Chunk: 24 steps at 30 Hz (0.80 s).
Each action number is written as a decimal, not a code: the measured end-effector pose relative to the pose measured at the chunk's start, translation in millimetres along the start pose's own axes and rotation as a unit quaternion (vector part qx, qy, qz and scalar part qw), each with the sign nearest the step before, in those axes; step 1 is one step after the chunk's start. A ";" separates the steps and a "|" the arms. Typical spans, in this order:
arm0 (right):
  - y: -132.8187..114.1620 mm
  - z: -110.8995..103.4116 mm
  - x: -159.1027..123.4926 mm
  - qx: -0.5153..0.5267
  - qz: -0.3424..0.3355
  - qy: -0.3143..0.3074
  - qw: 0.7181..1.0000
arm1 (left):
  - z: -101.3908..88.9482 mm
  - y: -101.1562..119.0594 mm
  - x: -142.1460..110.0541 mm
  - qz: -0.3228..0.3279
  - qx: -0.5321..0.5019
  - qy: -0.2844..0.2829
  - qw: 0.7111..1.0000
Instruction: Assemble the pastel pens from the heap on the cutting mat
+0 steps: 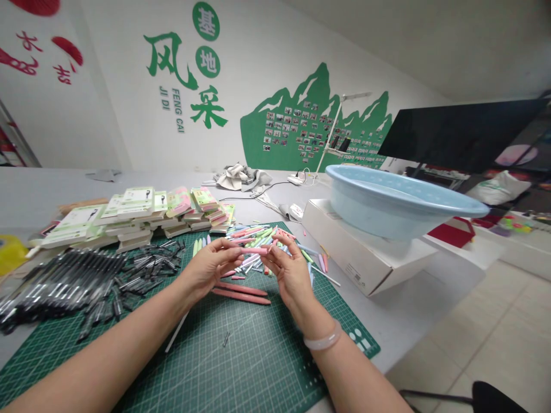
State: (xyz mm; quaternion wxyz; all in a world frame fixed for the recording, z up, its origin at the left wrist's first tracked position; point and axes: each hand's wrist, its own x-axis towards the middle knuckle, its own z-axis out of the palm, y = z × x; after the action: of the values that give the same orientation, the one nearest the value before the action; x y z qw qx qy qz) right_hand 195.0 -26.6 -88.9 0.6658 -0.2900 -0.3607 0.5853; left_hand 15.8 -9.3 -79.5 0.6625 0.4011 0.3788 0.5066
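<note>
Between my two hands is a pink pen barrel, held level over the green cutting mat. My left hand pinches its left end. The fingers of my right hand are closed at its other end, on a small pink piece that they partly hide. Below lie two coral-pink pens, side by side. Behind my fingers is a loose pile of pastel pen parts in pink, green, blue and white. Nearer me, a tiny dark metal part rests on the mat.
To the left are a row of clear-and-black pens, scattered black pen parts and stacked small boxes. A blue basin tops a white carton at right. Crumpled cloth and a cable lie behind.
</note>
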 end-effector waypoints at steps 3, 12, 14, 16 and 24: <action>1.2 -1.8 1.2 -0.004 -0.015 0.006 1.000 | 4.5 -5.9 -2.8 -0.016 0.014 -0.016 1.000; -0.7 -1.0 1.8 -0.030 -0.080 0.041 0.995 | 9.9 -18.4 -5.1 -0.018 0.023 -0.023 0.999; -1.4 -0.2 1.4 -0.030 -0.083 0.050 0.995 | 11.0 -19.5 -5.6 -0.016 0.018 -0.024 0.999; -1.8 0.4 1.4 -0.028 -0.081 0.059 0.995 | 13.1 -20.9 -6.7 -0.007 0.018 -0.024 1.000; -1.4 -0.5 3.3 -0.010 -0.077 0.071 0.994 | 22.1 -28.3 -11.1 0.053 0.030 0.000 0.998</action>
State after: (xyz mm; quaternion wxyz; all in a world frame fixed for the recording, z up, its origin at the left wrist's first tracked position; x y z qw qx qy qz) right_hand 196.4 -23.5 -87.6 0.7296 -0.3090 -0.3400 0.5066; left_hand 44.0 -28.1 -95.7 0.6223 0.4404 0.3721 0.5295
